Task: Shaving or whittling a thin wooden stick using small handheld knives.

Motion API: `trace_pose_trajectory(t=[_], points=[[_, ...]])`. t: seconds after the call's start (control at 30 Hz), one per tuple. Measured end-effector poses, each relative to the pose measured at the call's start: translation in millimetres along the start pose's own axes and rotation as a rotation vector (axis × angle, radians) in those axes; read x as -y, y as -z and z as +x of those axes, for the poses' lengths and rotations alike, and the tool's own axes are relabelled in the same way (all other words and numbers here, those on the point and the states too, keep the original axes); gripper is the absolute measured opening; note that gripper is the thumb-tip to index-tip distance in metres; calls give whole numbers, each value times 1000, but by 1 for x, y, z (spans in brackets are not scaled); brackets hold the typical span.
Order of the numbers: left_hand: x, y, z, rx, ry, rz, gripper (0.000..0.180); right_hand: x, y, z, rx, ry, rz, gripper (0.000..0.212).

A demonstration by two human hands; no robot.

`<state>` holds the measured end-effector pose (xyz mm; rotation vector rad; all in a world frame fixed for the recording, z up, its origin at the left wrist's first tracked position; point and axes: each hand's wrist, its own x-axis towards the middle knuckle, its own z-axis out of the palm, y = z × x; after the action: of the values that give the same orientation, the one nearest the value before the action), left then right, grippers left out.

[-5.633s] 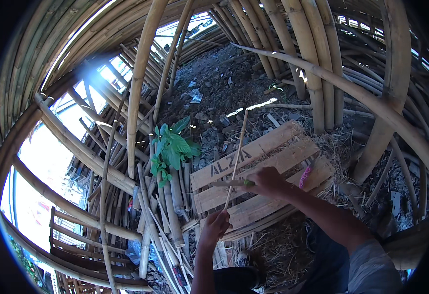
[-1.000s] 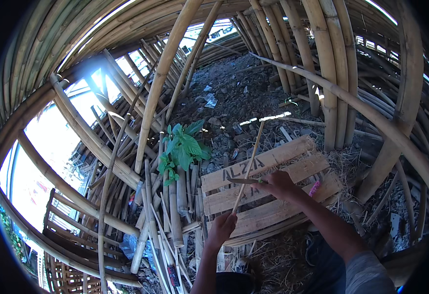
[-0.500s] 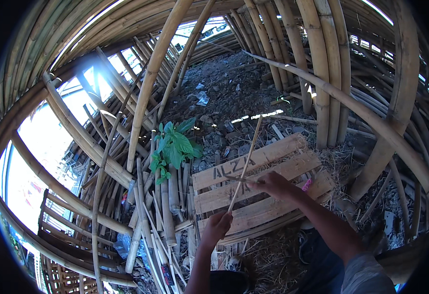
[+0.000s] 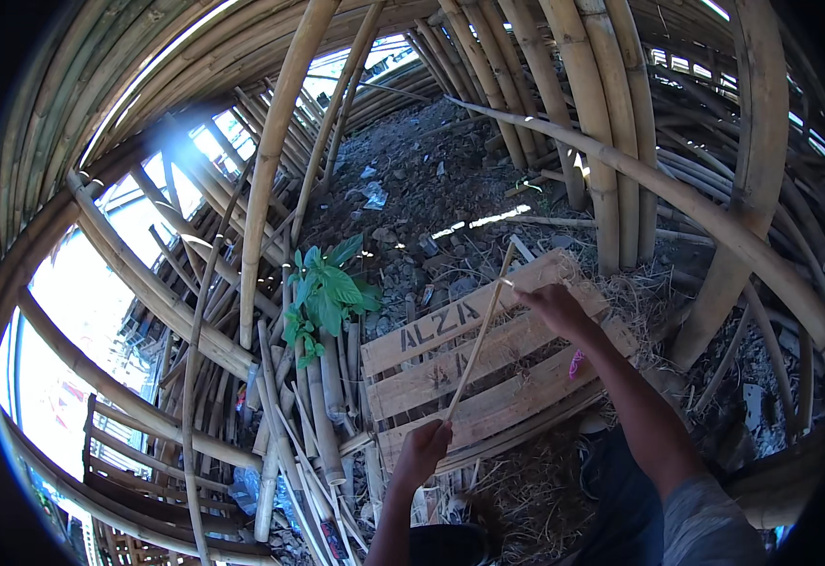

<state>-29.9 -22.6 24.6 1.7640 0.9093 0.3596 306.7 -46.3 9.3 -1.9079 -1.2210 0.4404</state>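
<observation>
My left hand (image 4: 422, 451) is closed round the near end of a thin bamboo strip (image 4: 477, 351), which slants up and away over a slatted wooden crate (image 4: 488, 407). Near the strip's far end, my right hand (image 4: 552, 309) grips a knife (image 4: 509, 282). Its narrow blade lies against or across the strip, catching the light; the handle is hidden in my fist. A small pink object (image 4: 577, 364) shows at the crate's right side, below my right forearm.
Left of the crate lie cut bamboo poles (image 4: 326, 424) and a leafy green plant (image 4: 323, 294). Upright bamboo posts (image 4: 610, 160) and a long slanting pole (image 4: 658, 181) stand beyond. Dry shavings (image 4: 535, 500) cover the ground near my legs. Rubble and soil (image 4: 394, 179) lie farther off.
My right hand has moved the knife away from me along the strip, from its middle toward its far end. The left hand stays at the near end; the view has shifted slightly.
</observation>
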Motion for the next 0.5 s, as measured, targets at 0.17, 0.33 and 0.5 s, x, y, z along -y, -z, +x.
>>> trace_pose_trajectory(t=[0.17,0.33,0.5], points=[[-2,14,5,-59,33,-41,32,40,-56,-31,178,372,-58,70],[-19,13,-8,-12,61,-95,31,21,-12,5,-33,118,-169,63],[-8,3,-6,15,48,-4,32,-25,-5,20,-298,73,-219,69]])
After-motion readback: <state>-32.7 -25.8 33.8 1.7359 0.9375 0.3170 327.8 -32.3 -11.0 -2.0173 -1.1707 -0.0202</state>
